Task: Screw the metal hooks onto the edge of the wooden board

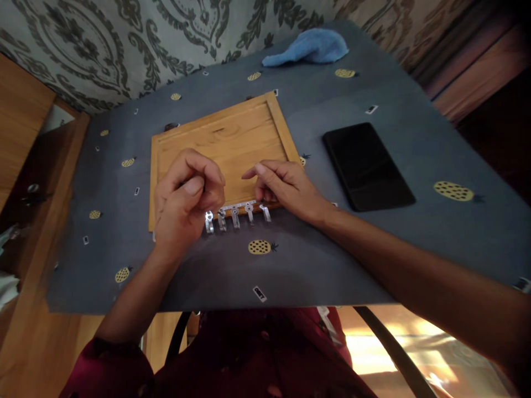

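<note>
A metal hook rail [235,213] with several silver hooks lies along the near edge of a framed wooden board [232,135]. My left hand [186,202] is held above the board's near left part, by the leftmost hook. Its fingers are curled in with the thumb against them, and whatever may be inside is hidden. Over the right end of the rail is my right hand [284,185]. The thumb rests against the index finger, which points left, while the other fingers curl down close to the rightmost hook. Anything small between these fingers cannot be made out.
A black tablet-like slab [367,166] lies right of the board. At the far edge sits a crumpled blue cloth [309,47]. A grey pineapple-print cloth [207,282] covers the table. Wooden furniture [45,221] stands at the left, and a patterned curtain [103,50] hangs behind.
</note>
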